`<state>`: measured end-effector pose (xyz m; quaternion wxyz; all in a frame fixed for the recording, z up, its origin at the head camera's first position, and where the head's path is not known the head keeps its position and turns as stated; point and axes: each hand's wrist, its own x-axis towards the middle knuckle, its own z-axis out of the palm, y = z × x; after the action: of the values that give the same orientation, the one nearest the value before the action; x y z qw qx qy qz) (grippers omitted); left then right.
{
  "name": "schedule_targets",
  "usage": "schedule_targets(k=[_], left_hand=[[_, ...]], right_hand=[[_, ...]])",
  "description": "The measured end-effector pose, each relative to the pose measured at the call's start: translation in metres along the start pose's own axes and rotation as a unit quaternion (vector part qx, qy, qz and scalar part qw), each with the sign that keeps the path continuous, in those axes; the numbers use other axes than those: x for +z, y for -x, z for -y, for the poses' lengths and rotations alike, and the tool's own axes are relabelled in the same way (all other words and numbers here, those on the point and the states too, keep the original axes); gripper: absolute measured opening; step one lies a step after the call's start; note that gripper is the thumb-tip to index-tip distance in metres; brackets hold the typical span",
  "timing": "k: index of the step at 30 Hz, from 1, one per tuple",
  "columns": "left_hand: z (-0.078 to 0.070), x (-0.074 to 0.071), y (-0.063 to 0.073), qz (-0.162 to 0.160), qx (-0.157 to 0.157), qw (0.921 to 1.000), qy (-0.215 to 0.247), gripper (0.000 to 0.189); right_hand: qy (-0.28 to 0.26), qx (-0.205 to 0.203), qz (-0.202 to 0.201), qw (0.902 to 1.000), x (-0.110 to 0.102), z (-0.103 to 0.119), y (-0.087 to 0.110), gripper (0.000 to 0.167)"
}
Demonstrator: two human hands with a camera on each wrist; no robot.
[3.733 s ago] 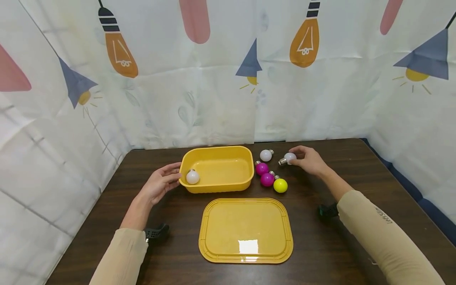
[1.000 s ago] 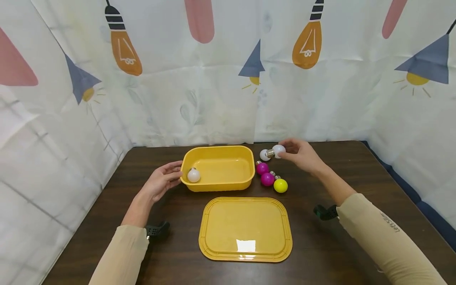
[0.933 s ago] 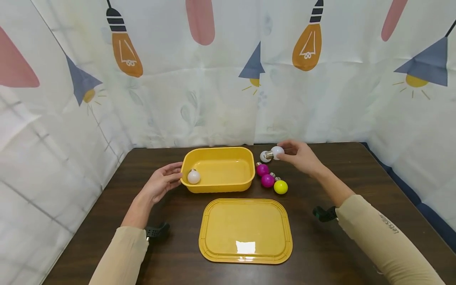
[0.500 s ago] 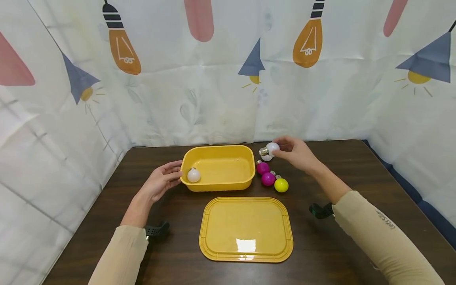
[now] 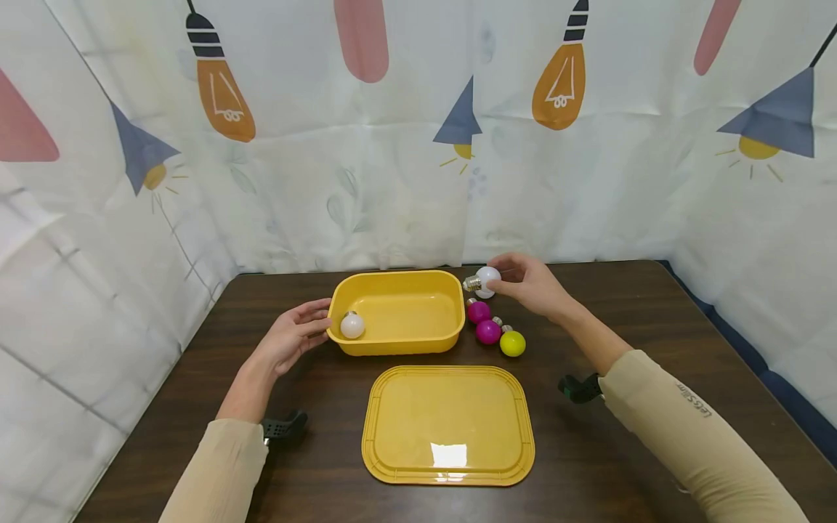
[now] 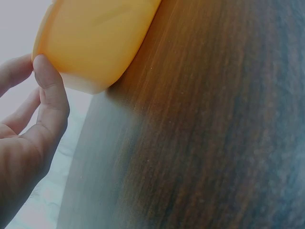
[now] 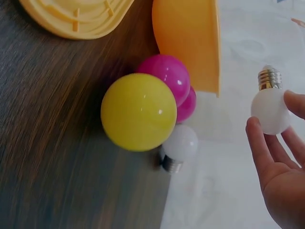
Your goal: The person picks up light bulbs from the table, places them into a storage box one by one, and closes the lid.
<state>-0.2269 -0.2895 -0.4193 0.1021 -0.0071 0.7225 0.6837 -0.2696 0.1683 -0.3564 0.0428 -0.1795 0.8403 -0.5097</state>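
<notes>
My right hand [image 5: 532, 287] holds a white light bulb [image 7: 270, 110] between thumb and fingers, its metal screw base pointing left in the head view, beside the box's right rim. A second white bulb [image 7: 181, 142] lies on the table, mostly covered by the held one in the head view. Nearby are two magenta bulbs [image 5: 479, 311] and a yellow bulb [image 5: 513, 343]. The left end of a yellow plastic box [image 5: 395, 347] is pinched at the rim by my left hand [image 5: 290, 338], thumb and fingers [image 6: 47, 71] on it. Inside that box sits one white bulb [image 5: 352, 325].
A yellow lid [image 5: 447, 421] lies flat on the dark wooden table [image 5: 314, 479], in front of the box. Behind the table hangs a white curtain [image 5: 399, 181] printed with lamps. Dark blue fabric [image 5: 739, 345] runs along the table's right edge.
My right hand has carried the white bulb from the right over the second white bulb to the box's right side. The left hand has stayed at the box rim.
</notes>
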Motion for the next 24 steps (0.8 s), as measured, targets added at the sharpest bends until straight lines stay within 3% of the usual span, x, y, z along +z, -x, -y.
schedule_targets(k=[10,24], left_hand=[[0.000,0.000,0.001,0.003,0.002,1.0000,0.007,0.058],[0.000,0.000,0.000,0.001,0.000,1.0000,0.008,0.057]], right_hand=[[-0.012,-0.033,0.007,0.9994,0.019,0.010,-0.011,0.039],[0.004,-0.035,0.009,0.9994,0.038,0.020,-0.023,0.039]])
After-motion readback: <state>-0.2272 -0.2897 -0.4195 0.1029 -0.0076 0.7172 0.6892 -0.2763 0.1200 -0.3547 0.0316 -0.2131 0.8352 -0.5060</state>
